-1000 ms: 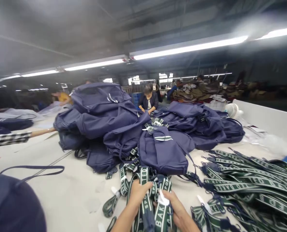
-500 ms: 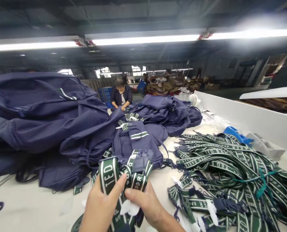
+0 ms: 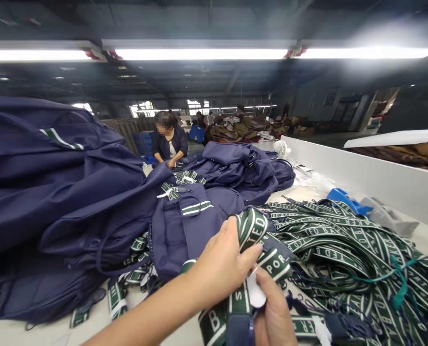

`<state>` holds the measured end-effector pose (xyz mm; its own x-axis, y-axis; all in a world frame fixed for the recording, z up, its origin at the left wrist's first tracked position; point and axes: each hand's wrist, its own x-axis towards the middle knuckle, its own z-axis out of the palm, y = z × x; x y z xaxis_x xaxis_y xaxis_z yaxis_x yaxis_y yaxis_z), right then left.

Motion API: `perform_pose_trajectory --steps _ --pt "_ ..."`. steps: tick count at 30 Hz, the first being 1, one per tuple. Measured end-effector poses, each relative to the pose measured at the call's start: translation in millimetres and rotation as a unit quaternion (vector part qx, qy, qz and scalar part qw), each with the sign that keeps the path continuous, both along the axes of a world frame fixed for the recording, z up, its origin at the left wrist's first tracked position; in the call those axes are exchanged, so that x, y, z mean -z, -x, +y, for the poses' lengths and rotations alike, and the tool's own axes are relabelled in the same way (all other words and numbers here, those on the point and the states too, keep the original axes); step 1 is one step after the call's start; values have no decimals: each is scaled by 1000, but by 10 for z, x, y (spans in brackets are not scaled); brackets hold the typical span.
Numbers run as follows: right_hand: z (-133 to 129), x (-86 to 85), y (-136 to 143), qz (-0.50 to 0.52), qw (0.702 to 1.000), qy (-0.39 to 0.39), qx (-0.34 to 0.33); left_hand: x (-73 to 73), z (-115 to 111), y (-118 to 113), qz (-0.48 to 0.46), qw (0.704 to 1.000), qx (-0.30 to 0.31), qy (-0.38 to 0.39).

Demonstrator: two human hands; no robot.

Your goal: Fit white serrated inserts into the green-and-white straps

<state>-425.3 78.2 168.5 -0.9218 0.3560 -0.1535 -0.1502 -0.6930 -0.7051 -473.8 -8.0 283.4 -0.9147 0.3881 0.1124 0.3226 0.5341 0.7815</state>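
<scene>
Two hands on one strap bundle (image 3: 255, 230), green-and-white lettered webbing, raised over the table just right of the striped backpack (image 3: 195, 230). Left hand (image 3: 221, 266) closed round the folded straps, thumb across the front. Right hand (image 3: 274, 307) lower, fingers curled in, thumb and finger pinching a white strip (image 3: 256, 292) against the straps; whether its ends are fastened, can't tell. Judging progress: this bundle looks folded and gathered, banding apparently partway. Looks done: banded bundles (image 3: 188, 178) with white bits round them, lying among the navy bags beyond the backpack, plus another banded bundle (image 3: 117, 298) at lower left. Looks left: the big strap pile (image 3: 343, 235) at right, long lengths laid loose together, teal tie (image 3: 401, 288) across part of it. Count of remaining straps unclear, too tangled.
</scene>
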Motion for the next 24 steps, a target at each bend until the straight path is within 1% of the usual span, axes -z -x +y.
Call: perform_pose_trajectory --steps 1,2,4,6,7,8,9,10,11,12,13,14,15,16,18,19,21,23,24 --pt "33 -67 128 11 1000 -13 11 -56 40 148 19 1000 10 -10" --pt "53 -168 302 25 999 -22 17 -139 71 334 44 999 19 -18" --pt "43 -455 799 68 997 -33 19 -376 91 814 107 993 35 -25" --pt "-50 -813 1472 125 992 -29 9 -682 27 1386 163 986 44 5" --pt "-126 -998 1853 155 988 -18 2 -842 -46 1678 177 982 62 24" --pt "-217 -1173 2246 182 983 -7 -1 -994 -150 1957 198 977 65 42" --pt "-320 -1327 2635 213 977 -2 -21 -1125 -285 2212 227 970 27 83" --pt "-430 -1445 3004 241 969 -8 -57 -1225 -450 2434 265 952 -48 145" --pt "-542 -1517 3337 256 959 -27 -118 -1287 -639 2619 283 939 -100 166" --pt "-651 -1535 3620 241 952 -62 -179 -1307 -847 2765 289 929 -146 181" --pt "-755 -1498 3842 207 948 -104 -217 -1282 -1064 2872 289 917 -190 198" --pt "-850 -1409 3998 171 944 -144 -243 -1216 -1283 2940 286 906 -233 210" --pt "-932 -1276 4088 137 941 -179 -253 -1114 -1496 2975 279 894 -271 222" --pt "-998 -1112 4115 113 939 -204 -251 -981 -1696 2979 267 885 -299 234" --pt "-1073 -738 4032 95 936 -231 -246 -659 -2042 2916 244 869 -352 249" --pt "-1078 -552 3951 90 935 -239 -248 -490 -2184 2862 237 866 -362 252" --pt "-1022 -226 3780 70 930 -261 -250 -181 -2404 2737 216 871 -357 258" --pt "-894 10 3654 49 927 -280 -245 47 -2551 2617 191 873 -368 258" --pt "-811 91 3613 40 926 -288 -240 124 -2602 2564 182 873 -373 258"
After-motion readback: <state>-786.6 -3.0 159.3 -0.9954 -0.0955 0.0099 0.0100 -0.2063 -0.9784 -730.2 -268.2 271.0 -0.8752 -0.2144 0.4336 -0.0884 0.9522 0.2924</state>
